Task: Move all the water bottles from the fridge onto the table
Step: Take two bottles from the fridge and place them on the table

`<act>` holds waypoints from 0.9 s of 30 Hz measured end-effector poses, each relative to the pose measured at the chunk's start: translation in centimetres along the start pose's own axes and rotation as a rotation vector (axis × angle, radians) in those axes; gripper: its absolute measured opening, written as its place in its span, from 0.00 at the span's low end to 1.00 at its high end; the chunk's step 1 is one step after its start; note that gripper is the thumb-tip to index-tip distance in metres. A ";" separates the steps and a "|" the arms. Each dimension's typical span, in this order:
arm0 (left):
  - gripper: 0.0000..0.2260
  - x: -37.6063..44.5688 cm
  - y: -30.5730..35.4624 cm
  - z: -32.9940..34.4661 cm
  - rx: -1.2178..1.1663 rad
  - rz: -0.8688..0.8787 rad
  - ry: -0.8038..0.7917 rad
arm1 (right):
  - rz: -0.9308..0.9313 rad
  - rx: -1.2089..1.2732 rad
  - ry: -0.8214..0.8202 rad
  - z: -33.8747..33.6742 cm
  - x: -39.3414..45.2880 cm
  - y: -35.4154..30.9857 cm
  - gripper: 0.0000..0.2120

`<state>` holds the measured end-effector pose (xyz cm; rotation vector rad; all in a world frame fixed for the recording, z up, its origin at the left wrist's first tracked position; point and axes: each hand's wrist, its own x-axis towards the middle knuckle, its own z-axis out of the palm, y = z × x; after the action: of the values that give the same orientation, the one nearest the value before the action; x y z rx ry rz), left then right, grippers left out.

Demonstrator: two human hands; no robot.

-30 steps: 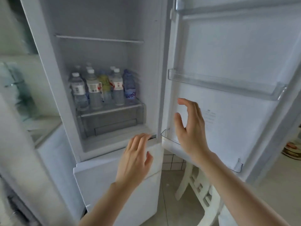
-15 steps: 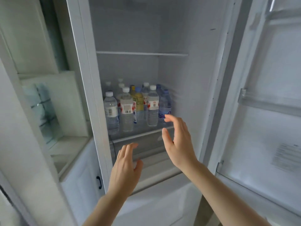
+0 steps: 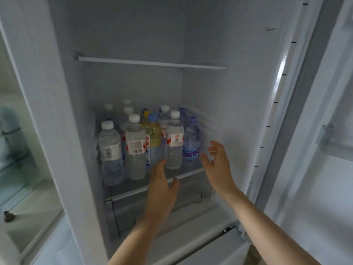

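Several plastic bottles stand on the glass shelf (image 3: 118, 185) of the open fridge. At the front are a clear bottle (image 3: 110, 150), a white-capped bottle with a red label (image 3: 135, 148), a yellow-labelled bottle (image 3: 154, 138), another red-labelled bottle (image 3: 173, 139) and a blue-tinted bottle (image 3: 191, 143) at the right. More caps show behind them. My left hand (image 3: 162, 185) reaches up with straight fingers, its tips at the base of the yellow-labelled bottle. My right hand (image 3: 217, 163) is spread just right of the blue-tinted bottle, apart from it. Neither hand holds anything.
An upper shelf (image 3: 152, 63) crosses the fridge above the bottles. A drawer (image 3: 152, 203) sits under the glass shelf. The fridge door (image 3: 328, 150) stands open at the right. A glass-fronted cabinet (image 3: 17, 150) is at the left.
The view has moved closer to the fridge interior. Both hands have risen and reached forward, from below the shelf up to the front bottles.
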<state>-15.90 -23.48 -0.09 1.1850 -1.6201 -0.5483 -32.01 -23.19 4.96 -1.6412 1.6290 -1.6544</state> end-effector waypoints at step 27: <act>0.38 12.8 -4.5 10.9 -0.187 -0.071 0.354 | 0.135 0.276 -0.112 7.0 12.6 9.8 0.24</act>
<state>-23.90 -38.87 -2.09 1.1306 -1.2045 -0.4912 -34.78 -39.95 0.99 -1.4281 1.3572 -1.6067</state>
